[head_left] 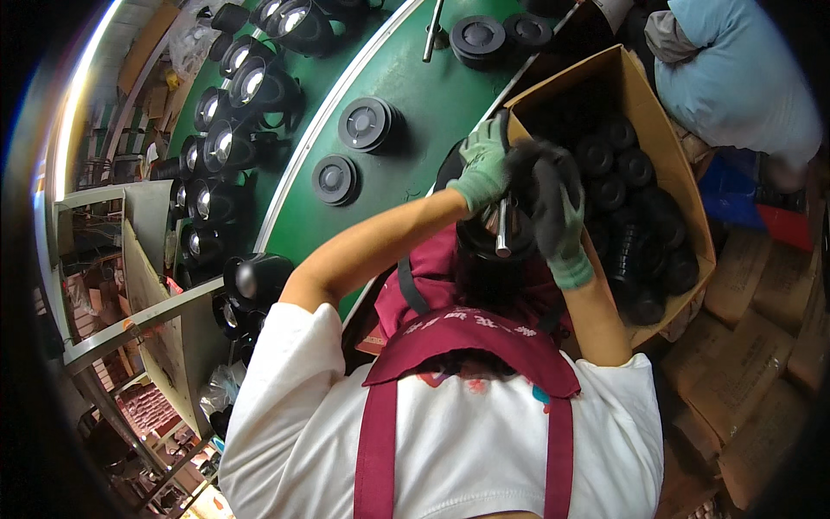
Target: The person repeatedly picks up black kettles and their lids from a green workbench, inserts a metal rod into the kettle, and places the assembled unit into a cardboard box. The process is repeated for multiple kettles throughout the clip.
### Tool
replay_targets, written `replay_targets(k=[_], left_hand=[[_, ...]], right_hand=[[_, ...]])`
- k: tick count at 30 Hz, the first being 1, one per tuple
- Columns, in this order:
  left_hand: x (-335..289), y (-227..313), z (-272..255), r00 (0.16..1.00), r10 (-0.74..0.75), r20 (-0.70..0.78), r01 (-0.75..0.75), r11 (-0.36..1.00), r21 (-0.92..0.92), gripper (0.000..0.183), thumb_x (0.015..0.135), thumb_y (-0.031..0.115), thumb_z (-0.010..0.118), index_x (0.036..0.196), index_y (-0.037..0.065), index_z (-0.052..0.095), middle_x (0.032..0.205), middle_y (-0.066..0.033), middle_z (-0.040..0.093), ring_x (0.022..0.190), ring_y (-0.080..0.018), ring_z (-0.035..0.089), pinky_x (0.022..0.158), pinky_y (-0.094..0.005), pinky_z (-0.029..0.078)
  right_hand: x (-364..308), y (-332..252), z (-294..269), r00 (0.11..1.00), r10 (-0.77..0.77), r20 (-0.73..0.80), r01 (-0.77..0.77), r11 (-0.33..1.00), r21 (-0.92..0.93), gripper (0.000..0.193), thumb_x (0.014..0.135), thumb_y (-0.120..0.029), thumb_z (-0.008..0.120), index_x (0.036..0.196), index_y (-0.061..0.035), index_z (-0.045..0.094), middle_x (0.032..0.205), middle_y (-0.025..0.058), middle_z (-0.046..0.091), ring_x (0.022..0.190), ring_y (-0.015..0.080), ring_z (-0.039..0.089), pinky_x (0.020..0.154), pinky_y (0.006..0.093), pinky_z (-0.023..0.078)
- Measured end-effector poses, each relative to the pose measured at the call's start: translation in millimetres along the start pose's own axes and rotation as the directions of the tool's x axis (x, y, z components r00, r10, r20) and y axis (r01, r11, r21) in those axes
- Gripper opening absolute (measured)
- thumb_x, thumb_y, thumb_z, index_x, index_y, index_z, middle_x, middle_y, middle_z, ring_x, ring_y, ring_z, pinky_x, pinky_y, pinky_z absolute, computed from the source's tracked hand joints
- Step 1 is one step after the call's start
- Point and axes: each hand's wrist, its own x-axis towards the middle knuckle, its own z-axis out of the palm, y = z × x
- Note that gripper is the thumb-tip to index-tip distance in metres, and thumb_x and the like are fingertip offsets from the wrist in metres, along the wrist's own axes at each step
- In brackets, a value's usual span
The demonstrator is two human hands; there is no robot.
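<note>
Both my hands wear green gloves with dark palms and meet at the near left edge of an open cardboard carton (pixel 687 186). My left hand (pixel 486 166) has its fingers curled against a dark part between the hands. Beside it, my right hand (pixel 558 208) bends its dark fingers round the same area. Black glove against black part hides what they hold. Just below the hands a short metal rod (pixel 503 232) stands out in front of a dark round shape. Inside the carton lie many round black parts (pixel 609 190).
Stacks of black ribbed discs (pixel 365 124) stand on the green table (pixel 303 203). Across a white rail, rows of black lamp-like housings (pixel 232 145) fill the left side. Another metal rod (pixel 432 35) rises at the back. A person in a blue sleeve (pixel 735 78) is at right, above closed cartons (pixel 752 363).
</note>
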Motion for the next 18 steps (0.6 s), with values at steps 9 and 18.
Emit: replay_targets(k=[9,18], left_hand=[[-49,-22,-76,0.771,0.128,0.623,-0.419,0.839,0.346,0.058,0.089,0.046,0.067,0.127,0.003,0.058,0.119,-0.0196,0.061,0.109,-0.0344,0.061,0.085,-0.0462,0.052],[-35,72,-96,0.603,-0.522,0.603,0.309,0.85,0.426,0.063,0.072,0.051,0.082,0.112,0.003,0.073,0.104,-0.0125,0.073,0.099,-0.028,0.071,0.082,-0.0348,0.057]], right_hand=[[42,72,-34,0.952,0.128,0.276,0.193,0.447,-0.874,0.034,0.1,-0.025,0.052,0.123,-0.0027,0.063,0.126,0.0184,0.064,0.119,0.0374,0.057,0.103,0.0439,0.045],[54,125,-19,0.989,-0.065,0.133,0.148,0.453,-0.879,0.028,0.094,-0.027,0.057,0.098,-0.0029,0.07,0.106,0.0167,0.068,0.103,0.0366,0.062,0.093,0.0469,0.049]])
